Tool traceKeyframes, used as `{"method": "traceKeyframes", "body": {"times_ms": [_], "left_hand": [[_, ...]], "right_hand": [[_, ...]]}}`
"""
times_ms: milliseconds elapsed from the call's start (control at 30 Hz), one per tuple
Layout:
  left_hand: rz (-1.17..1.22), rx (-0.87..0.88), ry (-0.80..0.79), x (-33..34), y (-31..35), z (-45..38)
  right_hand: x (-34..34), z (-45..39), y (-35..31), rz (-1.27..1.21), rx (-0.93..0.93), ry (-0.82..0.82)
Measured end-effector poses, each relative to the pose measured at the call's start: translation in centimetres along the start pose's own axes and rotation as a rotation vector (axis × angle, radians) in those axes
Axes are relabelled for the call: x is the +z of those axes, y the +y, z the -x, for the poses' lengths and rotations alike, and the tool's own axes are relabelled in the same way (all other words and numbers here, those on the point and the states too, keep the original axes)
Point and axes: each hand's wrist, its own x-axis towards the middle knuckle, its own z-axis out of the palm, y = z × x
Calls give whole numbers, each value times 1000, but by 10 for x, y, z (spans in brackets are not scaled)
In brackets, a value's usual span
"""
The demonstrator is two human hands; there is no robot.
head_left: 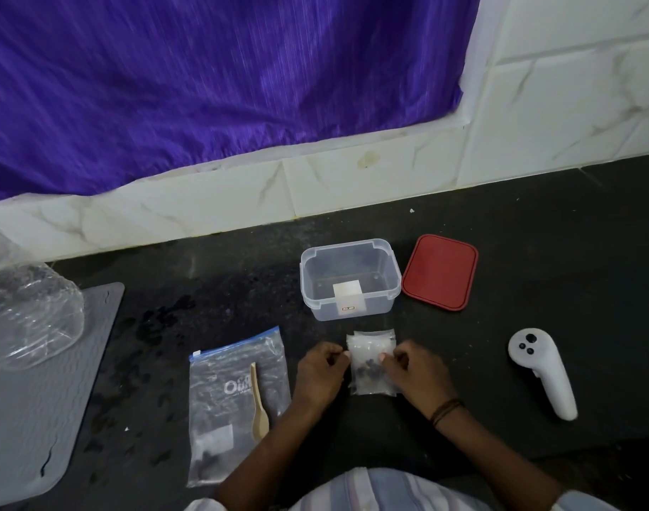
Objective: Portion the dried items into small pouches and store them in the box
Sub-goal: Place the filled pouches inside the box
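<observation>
Pinching the small pouch (371, 363) of dark dried items at its two sides, the left hand (321, 376) and right hand (417, 374) hold it near the worktop's (536, 223) front edge, before the open clear box (349, 278).

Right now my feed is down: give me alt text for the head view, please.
Both hands, left hand and right hand, pinch the sides of a small clear pouch holding a few dark dried pieces, on a black counter. Behind it stands an open clear box, its red lid to the right. A larger zip bag with a wooden spoon on it lies left.
</observation>
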Motion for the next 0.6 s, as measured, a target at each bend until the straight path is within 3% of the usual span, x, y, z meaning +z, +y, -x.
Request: {"method": "traceKeyframes", "body": {"times_ms": [600], "left_hand": [[132,36,-39,4,6,9]], "right_hand": [[6,0,-2,-509,111,74]]}}
